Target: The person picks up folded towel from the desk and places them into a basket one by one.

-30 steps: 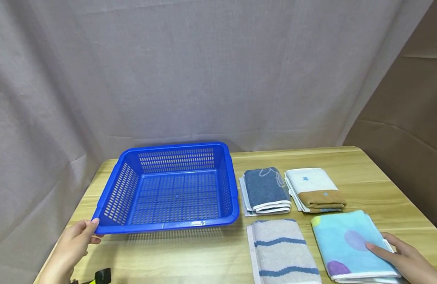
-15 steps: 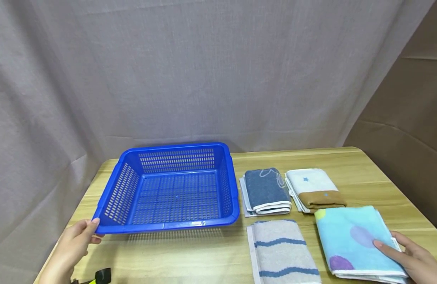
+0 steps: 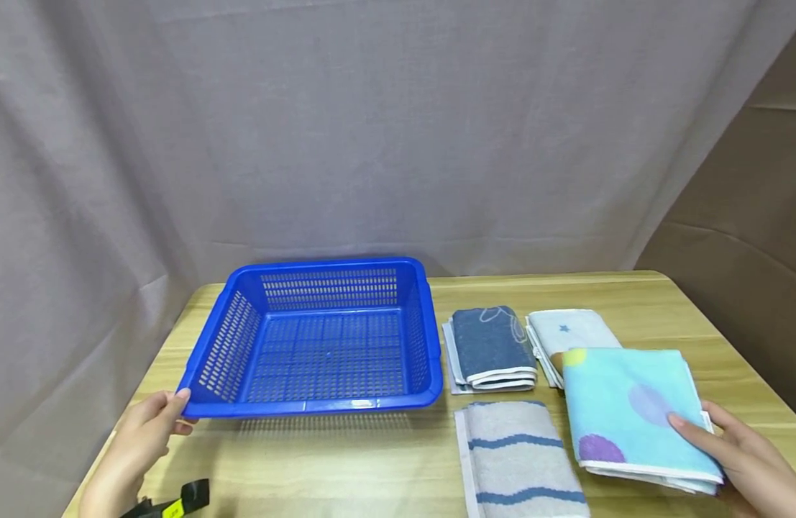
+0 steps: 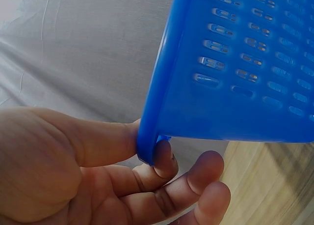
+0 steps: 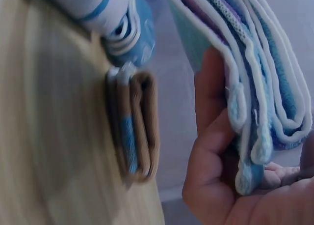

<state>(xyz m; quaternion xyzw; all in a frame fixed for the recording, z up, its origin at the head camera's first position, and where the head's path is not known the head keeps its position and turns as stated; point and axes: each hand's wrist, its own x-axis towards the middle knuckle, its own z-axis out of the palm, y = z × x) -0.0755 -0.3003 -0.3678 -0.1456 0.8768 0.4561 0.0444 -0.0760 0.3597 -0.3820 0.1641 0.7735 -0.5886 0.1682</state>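
My left hand (image 3: 142, 435) pinches the near left corner of a blue plastic basket (image 3: 307, 408). In the left wrist view the thumb lies on one side of the basket rim (image 4: 159, 82) and the index fingertip on the other. My right hand (image 3: 737, 450) grips the right edge of a folded light-blue towel (image 3: 620, 403) with purple and yellow dots, thumb on top and fingers beneath. The right wrist view shows the towel's stacked layers (image 5: 255, 87) raised off the table. It partly covers a folded white and brown towel (image 3: 572, 329) in the head view.
Right of the basket lies a folded dark-blue towel (image 3: 491, 345), and nearer me a grey towel (image 3: 520, 457) with blue stripes. All stand on a wooden table (image 3: 307, 467). A grey curtain (image 3: 398, 137) hangs behind. A black and yellow strap (image 3: 177, 503) circles my left wrist.
My right hand has lifted the light-blue towel and moved it up and slightly left, over the white and brown towel. My left hand keeps hold of the basket; the head view has shifted slightly.
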